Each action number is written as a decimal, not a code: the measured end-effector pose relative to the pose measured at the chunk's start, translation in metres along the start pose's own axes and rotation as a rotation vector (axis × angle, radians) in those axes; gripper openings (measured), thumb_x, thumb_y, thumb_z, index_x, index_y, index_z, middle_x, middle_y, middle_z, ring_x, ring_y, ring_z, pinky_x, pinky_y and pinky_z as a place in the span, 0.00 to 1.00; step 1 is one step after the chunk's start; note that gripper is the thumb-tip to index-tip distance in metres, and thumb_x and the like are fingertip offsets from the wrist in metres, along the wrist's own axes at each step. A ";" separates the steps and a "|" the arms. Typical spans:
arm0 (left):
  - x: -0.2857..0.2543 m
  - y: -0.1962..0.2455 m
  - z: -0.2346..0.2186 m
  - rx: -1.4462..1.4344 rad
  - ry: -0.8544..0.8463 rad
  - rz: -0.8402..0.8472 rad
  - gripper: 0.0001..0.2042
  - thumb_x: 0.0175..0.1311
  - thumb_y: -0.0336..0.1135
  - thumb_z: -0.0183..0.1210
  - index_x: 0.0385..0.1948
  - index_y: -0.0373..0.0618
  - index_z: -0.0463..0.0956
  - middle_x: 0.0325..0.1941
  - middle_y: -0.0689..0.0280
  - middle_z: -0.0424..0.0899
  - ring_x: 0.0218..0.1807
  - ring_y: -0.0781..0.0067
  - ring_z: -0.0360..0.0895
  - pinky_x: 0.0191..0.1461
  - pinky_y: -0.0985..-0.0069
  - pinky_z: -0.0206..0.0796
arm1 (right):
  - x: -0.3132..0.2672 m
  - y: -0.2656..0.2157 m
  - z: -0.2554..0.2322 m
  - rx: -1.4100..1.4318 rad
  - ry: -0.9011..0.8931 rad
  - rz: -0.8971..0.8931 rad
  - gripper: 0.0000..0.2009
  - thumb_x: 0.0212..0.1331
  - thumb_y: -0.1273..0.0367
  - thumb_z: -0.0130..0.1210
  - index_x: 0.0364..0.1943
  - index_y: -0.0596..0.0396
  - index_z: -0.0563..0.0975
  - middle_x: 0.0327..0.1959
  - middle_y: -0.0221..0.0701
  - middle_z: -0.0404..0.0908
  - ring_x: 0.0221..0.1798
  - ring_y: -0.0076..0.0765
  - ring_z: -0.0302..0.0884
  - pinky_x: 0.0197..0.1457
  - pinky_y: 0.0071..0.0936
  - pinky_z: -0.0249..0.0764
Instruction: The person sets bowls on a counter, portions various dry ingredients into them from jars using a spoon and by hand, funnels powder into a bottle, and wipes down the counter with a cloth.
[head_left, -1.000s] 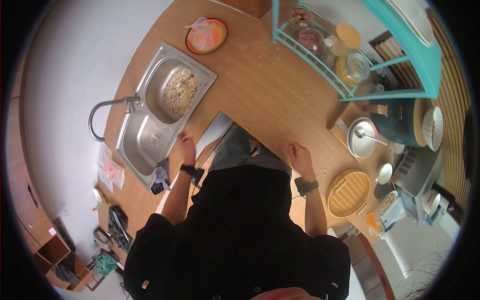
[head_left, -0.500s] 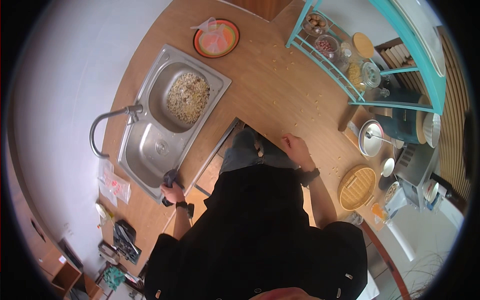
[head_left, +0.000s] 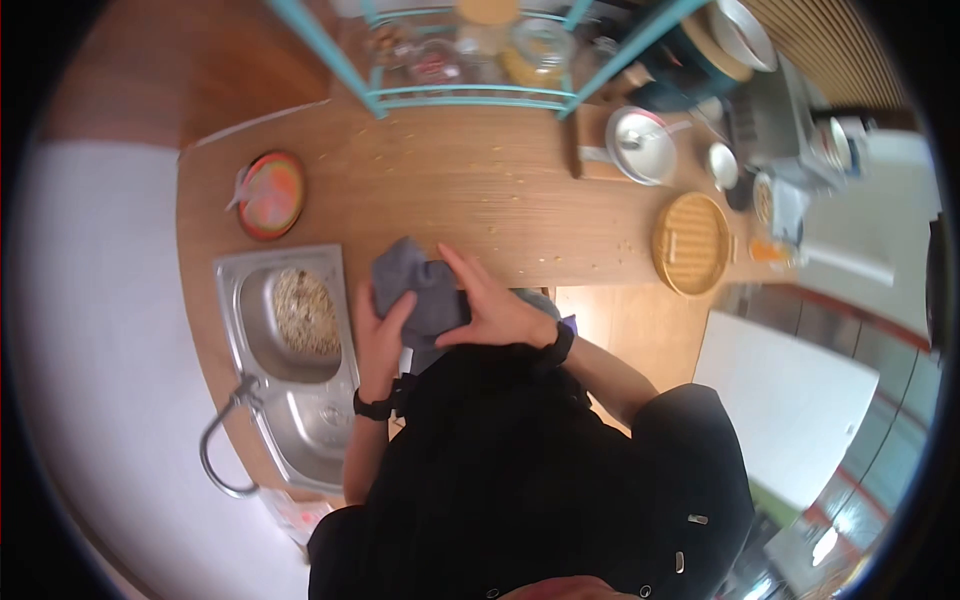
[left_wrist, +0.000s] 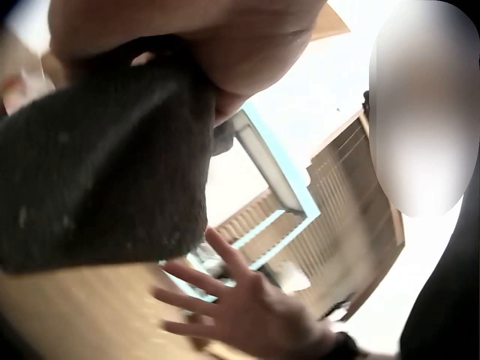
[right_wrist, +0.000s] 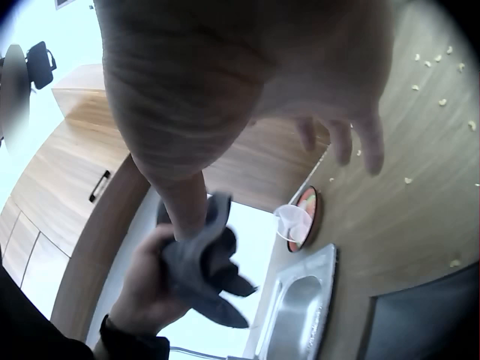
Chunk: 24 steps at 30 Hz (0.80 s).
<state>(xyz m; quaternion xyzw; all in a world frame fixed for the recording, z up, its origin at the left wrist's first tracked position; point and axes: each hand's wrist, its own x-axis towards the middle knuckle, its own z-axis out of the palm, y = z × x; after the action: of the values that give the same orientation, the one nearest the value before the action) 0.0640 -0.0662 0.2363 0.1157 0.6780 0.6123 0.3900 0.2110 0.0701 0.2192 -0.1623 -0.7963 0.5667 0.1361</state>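
Observation:
In front of the body, my left hand (head_left: 376,338) grips a dark grey cloth (head_left: 425,300), its thumb lying over the near side. Folds of the cloth (right_wrist: 199,266) hang loose from that grip in the right wrist view. My right hand (head_left: 502,312) is at the other side of the cloth, fingers spread. From the left wrist, this right hand (left_wrist: 255,307) shows its open palm with the fingers straight and apart.
Left of the hands is a double steel sink (head_left: 345,375) with a heap of grains or flakes (head_left: 306,312) in one basin. Small pale bits (head_left: 491,230) lie scattered on the wooden counter (head_left: 420,180). A plate (head_left: 271,195), a woven basket (head_left: 692,245) and a teal rack (head_left: 470,98) stand around.
My left hand has lifted the cloth from the sink's corner and brought it in front of the body. My right hand has come toward it, and the view has turned to the right.

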 end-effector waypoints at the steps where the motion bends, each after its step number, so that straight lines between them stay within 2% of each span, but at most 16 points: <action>1: 0.005 0.004 0.028 -0.145 -0.162 -0.074 0.22 0.65 0.27 0.60 0.60 0.37 0.69 0.59 0.60 0.77 0.59 0.70 0.73 0.62 0.70 0.65 | -0.012 -0.003 -0.009 -0.012 0.050 0.022 0.52 0.48 0.62 0.75 0.74 0.57 0.51 0.69 0.52 0.60 0.70 0.58 0.61 0.70 0.41 0.65; 2: 0.010 0.003 0.050 -0.132 -0.210 -0.084 0.22 0.65 0.27 0.60 0.60 0.37 0.69 0.59 0.60 0.77 0.59 0.70 0.73 0.62 0.70 0.65 | -0.024 -0.005 -0.016 -0.005 0.172 0.059 0.53 0.47 0.63 0.76 0.74 0.59 0.51 0.70 0.53 0.60 0.71 0.57 0.61 0.70 0.41 0.64; 3: 0.014 0.001 0.069 -0.155 -0.423 -0.122 0.23 0.67 0.29 0.60 0.62 0.37 0.68 0.60 0.61 0.76 0.60 0.70 0.73 0.63 0.70 0.65 | -0.036 -0.005 -0.022 0.002 0.290 0.091 0.53 0.46 0.65 0.77 0.73 0.61 0.51 0.70 0.53 0.60 0.72 0.55 0.61 0.71 0.41 0.64; 4: 0.019 0.001 0.084 -0.178 -0.628 -0.162 0.23 0.68 0.30 0.60 0.64 0.38 0.67 0.61 0.62 0.76 0.62 0.71 0.72 0.63 0.71 0.65 | -0.055 0.007 -0.027 0.026 0.451 0.155 0.45 0.47 0.73 0.72 0.71 0.60 0.57 0.66 0.50 0.68 0.69 0.50 0.67 0.69 0.40 0.66; 5: 0.024 0.000 0.095 -0.166 -0.659 -0.170 0.23 0.68 0.30 0.60 0.64 0.38 0.67 0.61 0.62 0.76 0.62 0.71 0.72 0.63 0.71 0.65 | -0.077 0.018 -0.037 0.019 0.557 0.228 0.40 0.47 0.78 0.67 0.68 0.59 0.61 0.61 0.47 0.72 0.65 0.47 0.71 0.67 0.38 0.67; 7: 0.033 -0.001 0.118 0.056 -0.975 -0.414 0.22 0.69 0.32 0.58 0.63 0.39 0.68 0.62 0.62 0.76 0.62 0.72 0.72 0.65 0.72 0.64 | -0.123 0.047 -0.060 -0.078 0.803 0.319 0.30 0.47 0.85 0.56 0.61 0.59 0.71 0.50 0.40 0.80 0.57 0.40 0.78 0.62 0.34 0.71; 9: 0.038 -0.030 0.134 0.217 -1.070 -0.312 0.21 0.71 0.34 0.56 0.63 0.39 0.69 0.62 0.61 0.76 0.63 0.70 0.73 0.66 0.72 0.64 | -0.167 0.064 -0.079 -0.111 1.054 0.453 0.29 0.48 0.83 0.55 0.60 0.57 0.71 0.50 0.41 0.81 0.56 0.38 0.79 0.61 0.33 0.72; 11: 0.036 -0.055 0.141 0.336 -1.131 -0.441 0.20 0.72 0.33 0.55 0.63 0.39 0.70 0.62 0.61 0.77 0.63 0.70 0.74 0.67 0.72 0.64 | -0.213 0.104 -0.093 -0.117 1.261 0.517 0.25 0.54 0.81 0.54 0.60 0.57 0.72 0.48 0.41 0.82 0.52 0.35 0.80 0.58 0.31 0.73; 14: 0.027 -0.073 0.151 0.367 -1.218 -0.457 0.17 0.72 0.33 0.55 0.60 0.38 0.71 0.61 0.60 0.78 0.60 0.69 0.77 0.64 0.73 0.68 | -0.251 0.151 -0.107 -0.128 1.366 0.691 0.24 0.56 0.81 0.54 0.60 0.57 0.72 0.49 0.43 0.82 0.52 0.41 0.82 0.58 0.34 0.75; 15: 0.026 -0.081 0.155 0.389 -1.257 -0.487 0.17 0.72 0.33 0.55 0.59 0.38 0.72 0.61 0.59 0.78 0.60 0.69 0.77 0.63 0.73 0.68 | -0.254 0.169 -0.112 -0.299 1.313 0.724 0.24 0.56 0.81 0.55 0.60 0.57 0.72 0.49 0.44 0.82 0.52 0.45 0.81 0.58 0.37 0.75; 17: 0.026 -0.102 0.157 0.417 -1.252 -0.548 0.16 0.73 0.34 0.53 0.58 0.39 0.72 0.59 0.58 0.79 0.60 0.68 0.78 0.62 0.72 0.69 | -0.256 0.199 -0.119 -0.534 1.212 0.758 0.24 0.52 0.82 0.55 0.57 0.58 0.73 0.54 0.46 0.78 0.56 0.57 0.76 0.61 0.45 0.73; 19: 0.031 -0.125 0.156 0.362 -1.037 -0.843 0.16 0.74 0.36 0.51 0.58 0.38 0.73 0.59 0.57 0.80 0.60 0.66 0.78 0.62 0.70 0.70 | -0.249 0.219 -0.118 -0.913 1.136 0.724 0.27 0.48 0.83 0.55 0.58 0.60 0.72 0.59 0.47 0.73 0.60 0.58 0.70 0.65 0.46 0.68; 20: 0.035 -0.138 0.153 0.374 -1.047 -0.844 0.16 0.74 0.36 0.51 0.58 0.38 0.73 0.59 0.57 0.80 0.60 0.66 0.78 0.62 0.70 0.70 | -0.243 0.224 -0.119 -0.911 1.148 0.734 0.27 0.48 0.83 0.55 0.58 0.60 0.72 0.59 0.47 0.73 0.60 0.58 0.70 0.65 0.46 0.68; 22: 0.041 -0.166 0.141 0.298 -0.886 -1.064 0.16 0.75 0.36 0.48 0.56 0.36 0.72 0.58 0.54 0.80 0.61 0.61 0.78 0.64 0.67 0.70 | -0.232 0.232 -0.121 -0.828 1.213 0.693 0.30 0.43 0.82 0.55 0.58 0.62 0.70 0.61 0.47 0.68 0.64 0.60 0.64 0.68 0.47 0.64; 23: 0.045 -0.179 0.136 0.304 -0.891 -1.067 0.16 0.75 0.36 0.48 0.56 0.36 0.72 0.58 0.54 0.80 0.61 0.61 0.78 0.64 0.67 0.70 | -0.225 0.239 -0.120 -0.829 1.218 0.700 0.30 0.43 0.82 0.55 0.58 0.62 0.70 0.61 0.47 0.68 0.64 0.60 0.64 0.68 0.47 0.64; 24: 0.049 -0.193 0.128 0.212 -0.784 -1.164 0.16 0.74 0.35 0.48 0.57 0.35 0.71 0.60 0.53 0.79 0.62 0.59 0.77 0.66 0.65 0.69 | -0.218 0.246 -0.117 -0.774 1.180 0.676 0.30 0.43 0.82 0.55 0.58 0.62 0.69 0.60 0.48 0.69 0.63 0.61 0.65 0.68 0.48 0.64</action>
<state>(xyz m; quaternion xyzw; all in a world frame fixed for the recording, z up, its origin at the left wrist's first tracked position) 0.1793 0.0166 0.0468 -0.0163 0.4956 0.1484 0.8557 0.4816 0.1555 0.0172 -0.7062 -0.6406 0.0796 0.2908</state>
